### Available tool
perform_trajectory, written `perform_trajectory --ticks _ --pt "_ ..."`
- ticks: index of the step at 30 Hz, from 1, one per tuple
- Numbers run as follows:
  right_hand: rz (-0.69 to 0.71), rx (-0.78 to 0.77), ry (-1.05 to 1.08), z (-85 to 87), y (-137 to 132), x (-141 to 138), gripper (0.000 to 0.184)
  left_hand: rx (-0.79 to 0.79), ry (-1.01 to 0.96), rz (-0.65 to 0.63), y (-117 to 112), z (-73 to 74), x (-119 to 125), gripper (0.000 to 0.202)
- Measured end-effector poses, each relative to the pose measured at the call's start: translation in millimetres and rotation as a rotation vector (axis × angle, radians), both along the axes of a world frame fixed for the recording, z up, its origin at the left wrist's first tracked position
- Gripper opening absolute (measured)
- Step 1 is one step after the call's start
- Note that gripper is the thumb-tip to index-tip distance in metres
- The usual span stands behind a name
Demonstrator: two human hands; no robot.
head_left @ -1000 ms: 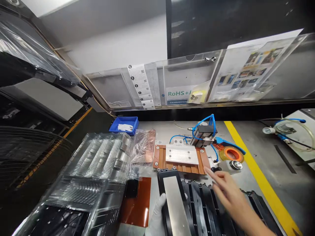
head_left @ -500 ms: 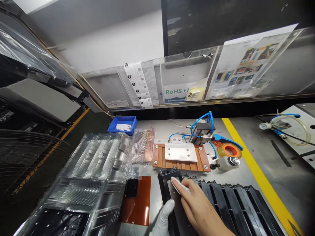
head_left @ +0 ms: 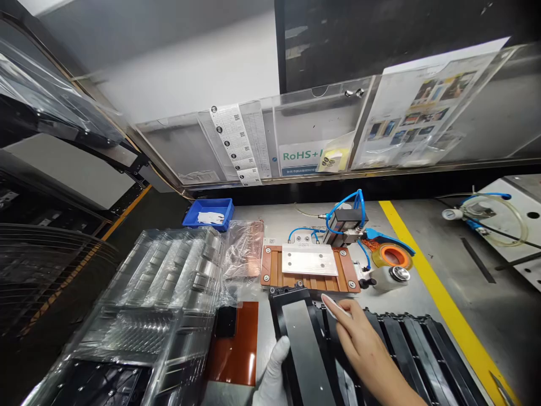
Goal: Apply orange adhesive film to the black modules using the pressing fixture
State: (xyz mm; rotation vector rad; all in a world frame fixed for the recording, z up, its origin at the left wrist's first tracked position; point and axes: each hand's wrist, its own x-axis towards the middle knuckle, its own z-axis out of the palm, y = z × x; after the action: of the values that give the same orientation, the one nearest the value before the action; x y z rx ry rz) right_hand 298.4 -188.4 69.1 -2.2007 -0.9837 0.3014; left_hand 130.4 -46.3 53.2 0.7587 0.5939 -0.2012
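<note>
My left hand (head_left: 274,372), in a white glove, grips the left edge of a long black plastic part (head_left: 291,295), its thumb on the near side. A smooth grey strip (head_left: 303,344) runs down the middle of that part's face. Just right of it is my bare right hand (head_left: 362,338), index finger stretched forward, closed on a small white cloth (head_left: 340,308). The cloth is apart from the grey strip. Under and beyond my right hand lies a row of similar black plastic parts (head_left: 416,344).
Behind the part stands an orange-brown fixture (head_left: 270,265) with a metal plate and blue hoses. Clear plastic trays (head_left: 169,282) and an amber sheet (head_left: 240,361) are at left, a blue bin (head_left: 230,211) behind. A bottle (head_left: 386,280) and orange tape roll (head_left: 395,255) sit right.
My right hand has lifted off the grey strip and moved right with the cloth, uncovering the strip. My left hand still holds the black part, which has shifted slightly.
</note>
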Motion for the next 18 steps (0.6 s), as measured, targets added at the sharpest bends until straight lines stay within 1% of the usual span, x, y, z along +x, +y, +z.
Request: perform_trajectory --ticks 3,6,8,11,15,18 --pt "-0.038 0.017 -0.007 -5.0 -8.3 3.7 0.044 0.007 0.001 0.05 7.2 1.3 -19.9 0.086" --pt "-0.066 0.024 -0.002 -11.8 -13.8 3.2 0.044 0.023 0.019 0.113 23.7 7.0 -42.4 0.085" --pt "-0.078 0.023 0.03 -16.8 -16.1 0.7 0.044 0.02 0.026 0.139 32.1 10.1 -50.9 0.083" --pt "-0.083 0.007 0.102 -22.7 -19.0 -3.4 0.044 -0.003 0.028 0.159 33.0 11.1 -49.0 0.081" --pt "-0.076 0.014 0.116 -27.3 -23.3 -5.1 0.044 -0.066 0.021 0.176 23.0 11.7 -36.6 0.084" --pt "-0.077 0.004 0.135 -30.5 -26.7 -4.3 0.045 -0.114 0.016 0.183 18.5 15.7 -30.9 0.078"
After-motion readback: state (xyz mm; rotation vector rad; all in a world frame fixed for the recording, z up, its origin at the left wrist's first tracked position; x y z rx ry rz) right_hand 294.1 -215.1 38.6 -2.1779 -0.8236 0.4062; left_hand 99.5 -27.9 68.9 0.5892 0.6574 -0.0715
